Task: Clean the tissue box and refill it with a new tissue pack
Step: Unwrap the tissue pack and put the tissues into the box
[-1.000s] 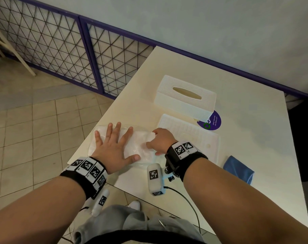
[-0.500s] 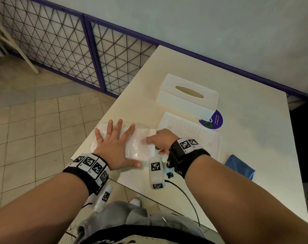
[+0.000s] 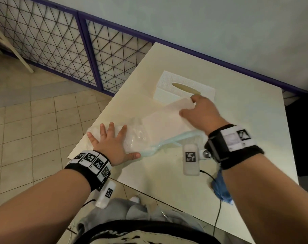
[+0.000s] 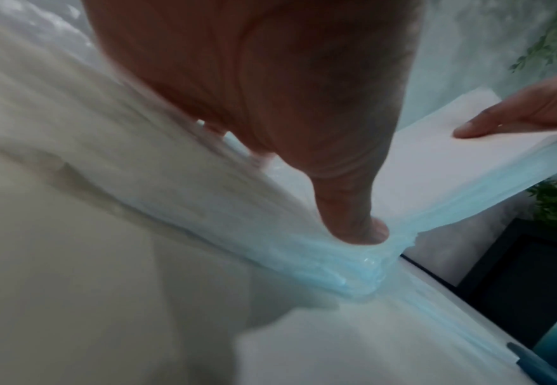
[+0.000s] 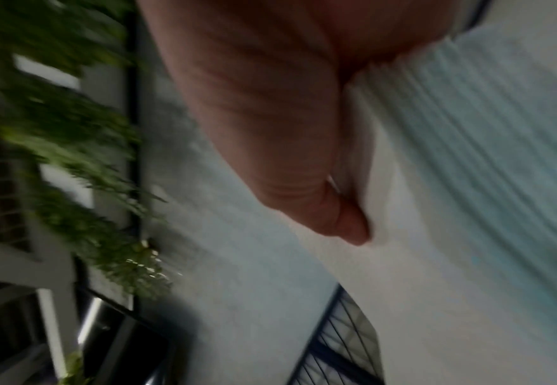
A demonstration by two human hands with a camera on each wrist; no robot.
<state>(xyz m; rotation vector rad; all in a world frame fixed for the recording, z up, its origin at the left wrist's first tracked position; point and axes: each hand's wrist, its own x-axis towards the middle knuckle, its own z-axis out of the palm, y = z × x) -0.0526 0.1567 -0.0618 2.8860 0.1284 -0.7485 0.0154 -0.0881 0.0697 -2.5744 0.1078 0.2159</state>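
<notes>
Tissue stack [image 3: 169, 118] now drawn from wrapper [image 3: 137, 136] by pinching right hand [image 3: 200, 113]; left hand [image 3: 112, 145] fingers stay spread.

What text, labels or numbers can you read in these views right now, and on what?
No readable words or numbers.
Left wristband: square black-and-white marker codes only.
Right wristband: marker codes, blurred.
Wrist camera housing: one marker code.
Tissue box, tissue stack, plastic wrapper: no print visible.

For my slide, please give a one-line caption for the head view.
Left hand presses the plastic wrapper flat while right hand pulls the tissue stack out.
</notes>
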